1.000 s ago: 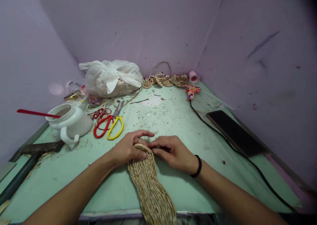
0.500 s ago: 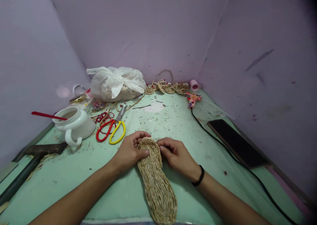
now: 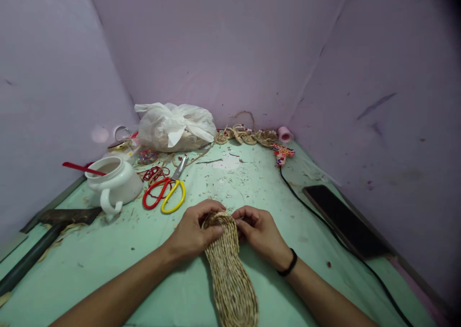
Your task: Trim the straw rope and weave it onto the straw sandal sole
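Note:
A woven straw shoe sole (image 3: 232, 279), braided in long curved rows, runs from between my hands down to the bottom edge of the head view. My left hand (image 3: 196, 228) grips its far rounded end, the thumb lying on top and the fingers behind the left and far rim. At the right rim of that same end, my right hand (image 3: 257, 231) pinches with thumb and forefinger; the other fingers are curled. Its fingertips are partly hidden at the rim. Left of my hands lie scissors (image 3: 169, 190) with one red and one yellow handle, blades slightly apart.
A white pot (image 3: 115, 180) with a red stick and a hammer (image 3: 54, 236) stand left. Behind are a white plastic bag (image 3: 176, 125), small woven straw pieces (image 3: 245, 135) and a pink spool (image 3: 285, 134). A patterned glue-gun-like tool (image 3: 283, 153) trails a black cable past a phone (image 3: 345, 219).
My view has tilted up slightly, so everything sits lower in it. The sole's far end tilts up more in my left hand. Both hands keep their places on it.

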`<state>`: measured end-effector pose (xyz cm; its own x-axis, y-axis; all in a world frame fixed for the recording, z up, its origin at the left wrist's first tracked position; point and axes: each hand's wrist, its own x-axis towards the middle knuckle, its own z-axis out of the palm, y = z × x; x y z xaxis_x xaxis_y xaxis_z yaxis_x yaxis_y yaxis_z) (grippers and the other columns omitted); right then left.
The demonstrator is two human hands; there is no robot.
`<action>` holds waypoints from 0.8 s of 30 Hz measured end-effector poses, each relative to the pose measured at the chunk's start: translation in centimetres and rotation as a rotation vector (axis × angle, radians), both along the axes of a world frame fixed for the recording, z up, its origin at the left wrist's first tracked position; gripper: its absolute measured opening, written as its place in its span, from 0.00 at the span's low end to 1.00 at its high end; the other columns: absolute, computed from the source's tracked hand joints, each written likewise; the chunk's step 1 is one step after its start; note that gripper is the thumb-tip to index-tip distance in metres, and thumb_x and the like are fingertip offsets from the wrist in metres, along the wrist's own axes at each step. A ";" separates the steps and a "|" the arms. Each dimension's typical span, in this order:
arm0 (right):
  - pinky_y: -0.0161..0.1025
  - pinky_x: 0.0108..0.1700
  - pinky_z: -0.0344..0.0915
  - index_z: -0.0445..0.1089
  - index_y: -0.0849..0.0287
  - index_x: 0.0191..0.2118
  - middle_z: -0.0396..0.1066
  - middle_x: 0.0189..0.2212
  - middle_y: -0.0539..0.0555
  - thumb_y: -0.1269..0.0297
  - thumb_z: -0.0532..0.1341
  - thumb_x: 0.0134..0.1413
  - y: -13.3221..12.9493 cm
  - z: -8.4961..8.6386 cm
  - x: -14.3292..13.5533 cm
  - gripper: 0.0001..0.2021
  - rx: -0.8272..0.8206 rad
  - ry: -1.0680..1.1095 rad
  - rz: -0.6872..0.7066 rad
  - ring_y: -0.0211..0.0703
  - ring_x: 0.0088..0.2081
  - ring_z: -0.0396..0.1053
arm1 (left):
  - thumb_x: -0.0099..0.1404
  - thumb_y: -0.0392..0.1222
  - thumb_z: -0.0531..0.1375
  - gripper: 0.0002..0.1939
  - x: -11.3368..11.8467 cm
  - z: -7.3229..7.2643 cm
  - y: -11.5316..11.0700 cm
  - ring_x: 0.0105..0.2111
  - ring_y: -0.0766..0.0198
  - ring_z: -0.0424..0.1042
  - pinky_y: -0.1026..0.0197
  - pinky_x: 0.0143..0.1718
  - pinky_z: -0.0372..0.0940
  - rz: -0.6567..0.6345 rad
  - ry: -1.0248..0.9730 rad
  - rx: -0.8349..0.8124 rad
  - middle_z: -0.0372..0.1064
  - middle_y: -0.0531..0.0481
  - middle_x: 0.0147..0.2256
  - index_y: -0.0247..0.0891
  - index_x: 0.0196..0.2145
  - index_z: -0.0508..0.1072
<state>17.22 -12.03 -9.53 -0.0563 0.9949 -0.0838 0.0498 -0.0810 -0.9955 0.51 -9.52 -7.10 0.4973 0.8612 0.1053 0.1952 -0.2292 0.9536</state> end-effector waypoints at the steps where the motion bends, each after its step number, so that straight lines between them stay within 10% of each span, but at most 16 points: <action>1: 0.30 0.20 0.60 0.68 0.59 0.26 0.64 0.16 0.46 0.70 0.57 0.44 -0.1 -0.1 0.0 0.03 0.009 -0.024 0.010 0.33 0.18 0.62 | 0.49 0.39 0.59 0.13 0.0 0.0 0.0 0.35 0.62 0.65 0.60 0.36 0.60 -0.010 0.011 -0.006 0.67 0.48 0.35 0.35 0.35 0.69; 12: 0.33 0.20 0.64 0.69 0.60 0.31 0.66 0.20 0.48 0.60 0.60 0.44 -0.8 1.5 -0.2 0.10 -0.047 0.063 0.026 0.35 0.19 0.63 | 0.54 0.38 0.55 0.07 0.5 1.0 -0.5 0.31 0.64 0.65 0.62 0.33 0.59 0.188 -0.066 -0.042 0.67 0.47 0.32 0.34 0.22 0.68; 21: 0.36 0.34 0.66 0.71 0.59 0.36 0.73 0.30 0.53 0.67 0.64 0.39 -0.9 1.5 -0.6 0.13 0.017 0.152 0.019 0.39 0.31 0.69 | 0.58 0.42 0.53 0.10 0.2 1.1 -0.3 0.38 0.62 0.65 0.60 0.40 0.59 0.082 -0.071 0.067 0.66 0.47 0.36 0.36 0.28 0.71; 24: 0.36 0.33 0.66 0.69 0.59 0.34 0.73 0.29 0.53 0.66 0.66 0.36 -0.3 1.1 -0.1 0.14 -0.070 0.300 -0.125 0.41 0.32 0.70 | 0.58 0.44 0.52 0.12 0.0 1.2 0.2 0.36 0.63 0.65 0.60 0.38 0.60 0.256 -0.081 -0.008 0.67 0.48 0.35 0.36 0.35 0.70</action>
